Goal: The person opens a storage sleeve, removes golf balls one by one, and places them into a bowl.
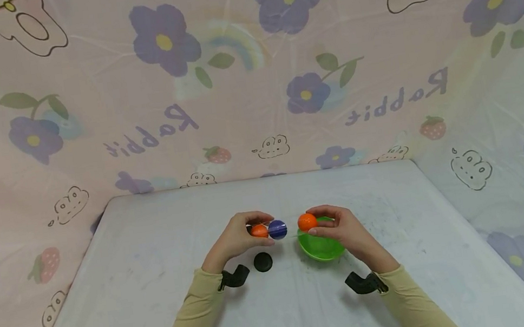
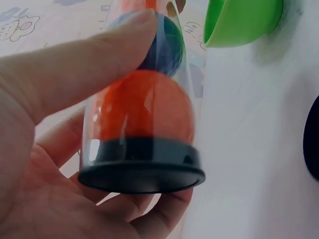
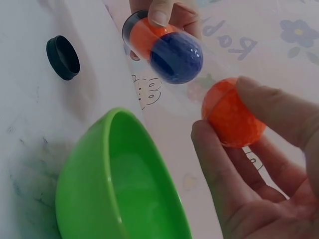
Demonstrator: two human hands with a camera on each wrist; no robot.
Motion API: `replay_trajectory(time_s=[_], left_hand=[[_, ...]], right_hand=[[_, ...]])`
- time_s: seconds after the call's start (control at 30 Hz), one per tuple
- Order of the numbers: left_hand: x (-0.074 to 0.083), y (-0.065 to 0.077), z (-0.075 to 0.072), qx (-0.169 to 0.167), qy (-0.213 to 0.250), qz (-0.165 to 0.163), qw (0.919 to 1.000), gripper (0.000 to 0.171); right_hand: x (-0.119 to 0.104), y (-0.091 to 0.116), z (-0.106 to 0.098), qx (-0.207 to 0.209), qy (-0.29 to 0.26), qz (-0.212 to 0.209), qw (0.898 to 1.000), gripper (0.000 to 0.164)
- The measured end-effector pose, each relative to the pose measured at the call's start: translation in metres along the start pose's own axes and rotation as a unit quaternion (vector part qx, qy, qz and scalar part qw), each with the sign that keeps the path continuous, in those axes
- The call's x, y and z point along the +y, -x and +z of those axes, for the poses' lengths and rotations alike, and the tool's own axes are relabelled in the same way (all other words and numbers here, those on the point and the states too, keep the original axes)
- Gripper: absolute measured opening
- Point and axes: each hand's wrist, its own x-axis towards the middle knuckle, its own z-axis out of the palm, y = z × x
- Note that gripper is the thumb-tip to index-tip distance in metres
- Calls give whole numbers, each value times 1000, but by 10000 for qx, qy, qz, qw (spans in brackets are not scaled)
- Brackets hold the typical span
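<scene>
My left hand (image 1: pixel 237 237) grips a clear plastic tube (image 3: pixel 212 62) lying roughly sideways above the table, its open end toward the right. A black cap (image 2: pixel 142 177) closes the end nearest my left wrist. Inside sit an orange ball (image 2: pixel 144 107) against that cap and a dark blue ball (image 3: pixel 177 57) beside it. Between thumb and fingertips, my right hand (image 1: pixel 346 229) pinches another orange ball (image 3: pixel 232 117) at the tube's open end. How far this ball is inside the tube, I cannot tell.
A green bowl (image 1: pixel 323 251) stands on the white table (image 1: pixel 280 314) below my right hand. Left of it lies a loose black cap (image 1: pixel 263 262). Patterned fabric (image 1: pixel 253 88) hangs behind the table and along its sides. Black wrist mounts jut out near both sleeves.
</scene>
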Motion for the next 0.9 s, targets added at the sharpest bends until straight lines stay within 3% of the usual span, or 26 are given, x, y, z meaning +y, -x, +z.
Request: replay_trajectory(time_s=[0.27,0.53,0.9], left_hand=[[-3,2,3,180,165,20,9997,49],[-6,6,-1,585,287,47,9979,46],[-1,13,-5,887,483,-135,9948,48]], right_hand=[[-5,2,0,-11,-265,-167,9995,50],[-7,5,-11,289,-138,-212,9993,48],[3,7,-14,98,-58,-47,9999,52]])
